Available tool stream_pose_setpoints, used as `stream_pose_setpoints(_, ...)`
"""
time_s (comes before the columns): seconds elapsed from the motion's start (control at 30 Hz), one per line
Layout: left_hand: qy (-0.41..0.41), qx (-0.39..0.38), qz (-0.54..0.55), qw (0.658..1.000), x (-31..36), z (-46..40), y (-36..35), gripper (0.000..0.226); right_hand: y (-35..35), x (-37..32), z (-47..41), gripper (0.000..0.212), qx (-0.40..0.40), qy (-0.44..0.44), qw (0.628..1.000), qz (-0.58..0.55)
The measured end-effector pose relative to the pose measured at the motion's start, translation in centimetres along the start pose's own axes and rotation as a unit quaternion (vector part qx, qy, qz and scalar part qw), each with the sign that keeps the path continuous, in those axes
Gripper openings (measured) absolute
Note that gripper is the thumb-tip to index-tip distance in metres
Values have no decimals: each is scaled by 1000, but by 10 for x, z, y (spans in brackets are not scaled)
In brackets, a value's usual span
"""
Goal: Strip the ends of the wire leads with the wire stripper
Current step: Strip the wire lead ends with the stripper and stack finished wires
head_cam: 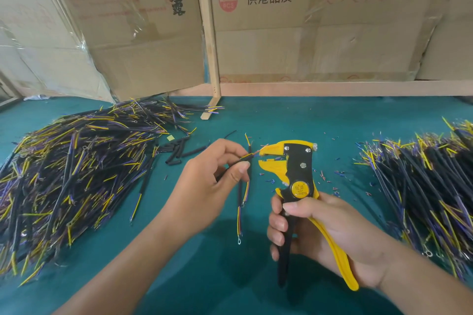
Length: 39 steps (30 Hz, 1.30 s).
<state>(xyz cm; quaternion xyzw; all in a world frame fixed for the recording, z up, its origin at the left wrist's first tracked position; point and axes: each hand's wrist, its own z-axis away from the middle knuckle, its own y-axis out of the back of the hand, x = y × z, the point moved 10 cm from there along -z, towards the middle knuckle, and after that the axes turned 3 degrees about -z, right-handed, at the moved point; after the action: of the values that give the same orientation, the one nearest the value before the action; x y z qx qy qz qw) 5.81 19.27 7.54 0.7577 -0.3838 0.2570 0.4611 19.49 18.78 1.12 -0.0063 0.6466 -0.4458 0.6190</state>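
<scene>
Pinching a short black-sheathed wire lead (244, 158) between thumb and fingers of the left hand (220, 161), holding it above the tabletop and aiming its thin yellow and purple end strands into the nose of the stripper. Hanging down below that hand: the lead's other end, splitting into fine coloured strands, one ending in a small metal ring terminal (slightly blurred).

Gripping a yellow and black plastic-handled wire stripper (298, 186) in the right hand (317, 233), fingers curling round both handles, one black, one yellow, head pointing up and left. Standing apart, the stripper's yellow jaws, with the wire's strand tips reaching just between them; impossible to tell whether touching.

Lying under everything, a teal-green tabletop (307, 120), sprinkled around the stripper with tiny snipped bits of coloured insulation (322, 176). Spreading across the left, a big heap of black leads with yellow and purple ends (71, 174); piling up at the far right, a second heap of the same kind (430, 186). Resting between the left heap and the left hand, a few short pieces of black tubing (179, 152). Leaning behind, tan cardboard boxes (320, 28) printed with red stamps and black characters, parted by a pale upright wooden post (211, 41).
</scene>
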Motion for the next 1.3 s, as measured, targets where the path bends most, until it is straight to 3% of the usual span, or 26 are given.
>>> stream_pose_setpoints(0.27,10,-20,-9,1000,-1,1,-7,6,2,3,-1,10,10,-3,1000,5)
stream_pose_setpoints(0.9,47,12,15,999,-5,3,-7,9,0,4,-1,23,9,1,1000,-16)
stream_pose_setpoints(1.3,29,-6,-75,997,5,6,-10,15,-1,10,-2,27,10,7,999,31)
